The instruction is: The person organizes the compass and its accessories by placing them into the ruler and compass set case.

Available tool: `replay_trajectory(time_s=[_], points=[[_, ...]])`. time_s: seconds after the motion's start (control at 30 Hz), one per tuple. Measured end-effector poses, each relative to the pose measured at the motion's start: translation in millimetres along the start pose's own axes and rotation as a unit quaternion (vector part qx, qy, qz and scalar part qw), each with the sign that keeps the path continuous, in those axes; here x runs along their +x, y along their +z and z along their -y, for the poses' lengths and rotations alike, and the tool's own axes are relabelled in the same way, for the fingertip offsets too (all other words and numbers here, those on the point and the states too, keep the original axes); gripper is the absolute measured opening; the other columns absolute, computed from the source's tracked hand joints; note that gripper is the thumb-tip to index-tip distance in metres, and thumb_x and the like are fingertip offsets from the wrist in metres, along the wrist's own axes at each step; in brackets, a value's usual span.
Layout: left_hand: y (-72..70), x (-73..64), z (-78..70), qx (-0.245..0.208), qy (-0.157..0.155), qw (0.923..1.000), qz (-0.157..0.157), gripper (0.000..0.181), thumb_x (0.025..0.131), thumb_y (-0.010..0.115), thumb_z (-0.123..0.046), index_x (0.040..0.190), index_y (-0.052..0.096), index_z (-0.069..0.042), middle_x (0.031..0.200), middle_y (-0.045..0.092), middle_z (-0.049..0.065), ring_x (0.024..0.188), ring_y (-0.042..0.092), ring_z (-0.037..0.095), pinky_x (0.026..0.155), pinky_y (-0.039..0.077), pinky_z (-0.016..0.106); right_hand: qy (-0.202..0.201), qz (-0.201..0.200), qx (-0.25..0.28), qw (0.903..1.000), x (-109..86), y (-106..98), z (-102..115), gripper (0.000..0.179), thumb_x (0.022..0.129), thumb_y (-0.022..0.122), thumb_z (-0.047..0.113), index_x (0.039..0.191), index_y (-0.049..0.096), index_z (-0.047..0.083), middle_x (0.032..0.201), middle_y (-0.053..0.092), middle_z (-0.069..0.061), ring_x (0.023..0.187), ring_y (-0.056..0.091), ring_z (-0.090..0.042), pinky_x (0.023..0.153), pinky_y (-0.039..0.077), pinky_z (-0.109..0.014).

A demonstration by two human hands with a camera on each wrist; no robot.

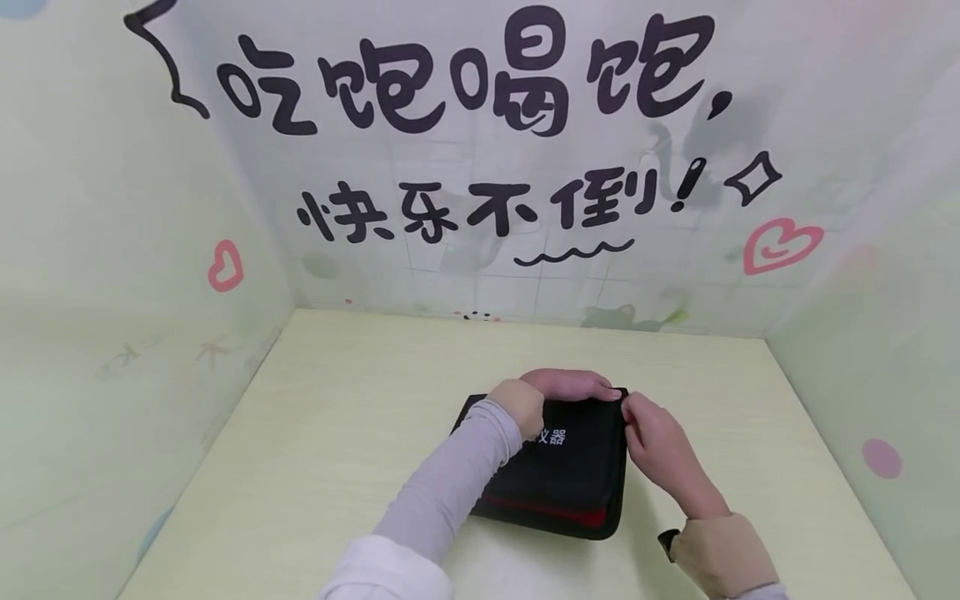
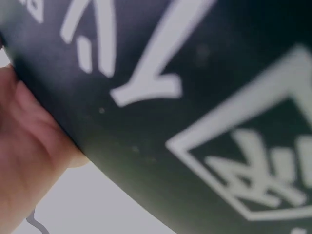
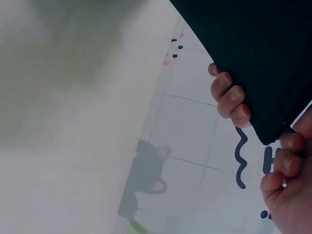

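Note:
A black fabric case (image 1: 570, 479) with white lettering lies on the table, and a red strip shows along its near edge. My left hand (image 1: 566, 385) reaches across its top and grips the far edge. In the right wrist view the left fingers (image 3: 229, 100) curl round that edge. My right hand (image 1: 660, 437) pinches the case at its far right corner, close to the left fingertips. Whether a zip pull lies between the right fingers is hidden. In the left wrist view the lettered cover (image 2: 131, 131) fills most of the picture, beside the left hand (image 2: 34, 146).
The pale table (image 1: 337, 400) extends around the case. Behind it stands a white printed backdrop (image 1: 480, 275) with black lettering, and similar panels (image 1: 885, 333) close off both sides. A tan band (image 1: 723, 554) with a black piece wraps my right wrist.

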State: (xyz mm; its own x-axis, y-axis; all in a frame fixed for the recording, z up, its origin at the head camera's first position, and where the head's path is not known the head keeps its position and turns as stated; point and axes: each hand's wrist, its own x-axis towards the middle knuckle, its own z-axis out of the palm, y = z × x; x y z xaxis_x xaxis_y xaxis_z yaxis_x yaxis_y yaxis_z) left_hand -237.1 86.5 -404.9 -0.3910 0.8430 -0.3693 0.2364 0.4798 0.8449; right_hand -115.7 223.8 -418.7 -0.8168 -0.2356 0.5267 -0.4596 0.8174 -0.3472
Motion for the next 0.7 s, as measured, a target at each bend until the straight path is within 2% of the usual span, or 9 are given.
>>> replay_trajectory(time_s=[0.07,0.17,0.3,0.33,0.4,0.5,0.53,0.6,0.7], points=[[2.3,-1.1,-0.2,-0.008,-0.005,0.9999,0.009,0.032,0.096,0.038,-0.029,0.09,0.057,-0.004,0.082,0.052,-0.001,0.076,0.048,0.009,0.073,0.038,0.017,-0.021,-0.025,0.015,0.9994,-5.3,3,0,0.026,0.065,0.046,-0.015,0.069,0.038,0.009,0.064,0.03,0.008,0.057,0.03,-0.005,0.051,0.027,-0.019],[5.4,-3.3,-2.3,-0.016,-0.018,0.9995,0.021,0.034,0.096,0.039,-0.031,0.104,0.058,-0.004,0.092,0.054,-0.002,0.084,0.048,0.008,0.078,0.037,0.016,-0.028,-0.054,0.02,0.998,-10.9,5,0,0.023,0.065,0.045,-0.014,0.069,0.04,0.008,0.063,0.031,0.008,0.056,0.031,-0.006,0.051,0.028,-0.02],[6.8,-6.6,-6.2,-0.026,-0.028,0.9989,0.027,0.039,0.096,0.038,-0.031,0.124,0.053,-0.008,0.112,0.055,-0.003,0.098,0.047,0.005,0.088,0.034,0.015,-0.015,-0.054,-0.019,0.9983,-11.8,4,0,0.012,0.074,0.046,-0.008,0.078,0.047,0.004,0.059,0.037,0.005,0.051,0.036,-0.01,0.046,0.031,-0.025],[6.8,-7.5,-6.9,-0.029,-0.029,0.9988,0.027,0.04,0.096,0.038,-0.031,0.125,0.052,-0.008,0.115,0.055,-0.002,0.099,0.047,0.005,0.089,0.034,0.015,-0.022,-0.054,-0.029,0.9978,-11.5,4,0,0.007,0.081,0.045,-0.003,0.081,0.048,0.003,0.06,0.04,0.003,0.051,0.038,-0.011,0.046,0.032,-0.026],[5.8,-9.5,-7.6,-0.028,-0.031,0.9989,0.022,0.041,0.096,0.038,-0.032,0.128,0.051,-0.009,0.12,0.054,-0.001,0.102,0.046,0.005,0.091,0.033,0.016,-0.057,-0.063,-0.031,0.9959,-10.2,4,-2,0.013,0.091,0.039,0.006,0.083,0.048,0.001,0.062,0.043,-0.001,0.052,0.04,-0.013,0.047,0.034,-0.026],[3.8,-11.8,-7.1,-0.019,-0.032,0.9992,0.014,0.042,0.095,0.039,-0.033,0.126,0.052,-0.009,0.118,0.054,-0.002,0.101,0.046,0.005,0.091,0.033,0.016,-0.134,-0.081,-0.01,0.9877,-8.3,5,-4,0.032,0.098,0.026,0.016,0.079,0.046,0.0,0.069,0.046,-0.004,0.059,0.041,-0.012,0.052,0.036,-0.023],[3.1,-11.7,-6.6,-0.013,-0.03,0.9994,0.01,0.042,0.095,0.039,-0.034,0.126,0.052,-0.009,0.118,0.053,-0.003,0.101,0.046,0.005,0.091,0.033,0.016,-0.155,-0.08,-0.009,0.9846,-7.5,4,-2,0.037,0.098,0.02,0.019,0.076,0.045,0.0,0.069,0.045,-0.003,0.059,0.041,-0.012,0.053,0.036,-0.023],[0.1,-10.8,-4.7,0.005,-0.019,0.9998,0.002,0.04,0.095,0.039,-0.033,0.122,0.053,-0.007,0.116,0.054,-0.001,0.101,0.046,0.007,0.09,0.033,0.016,-0.198,-0.072,0.001,0.9776,-7.2,3,4,0.037,0.098,0.018,0.015,0.072,0.042,0.003,0.067,0.04,0.0,0.059,0.038,-0.011,0.053,0.032,-0.021],[-9.4,-11.2,2.9,0.027,-0.004,0.9988,-0.042,0.041,0.097,0.036,-0.031,0.125,0.049,-0.004,0.123,0.051,0.004,0.111,0.045,0.01,0.095,0.032,0.017,-0.242,-0.048,0.023,0.9689,-11.1,0,20,0.035,0.097,0.017,0.012,0.071,0.04,0.006,0.068,0.038,0.002,0.06,0.034,-0.009,0.054,0.029,-0.019]])
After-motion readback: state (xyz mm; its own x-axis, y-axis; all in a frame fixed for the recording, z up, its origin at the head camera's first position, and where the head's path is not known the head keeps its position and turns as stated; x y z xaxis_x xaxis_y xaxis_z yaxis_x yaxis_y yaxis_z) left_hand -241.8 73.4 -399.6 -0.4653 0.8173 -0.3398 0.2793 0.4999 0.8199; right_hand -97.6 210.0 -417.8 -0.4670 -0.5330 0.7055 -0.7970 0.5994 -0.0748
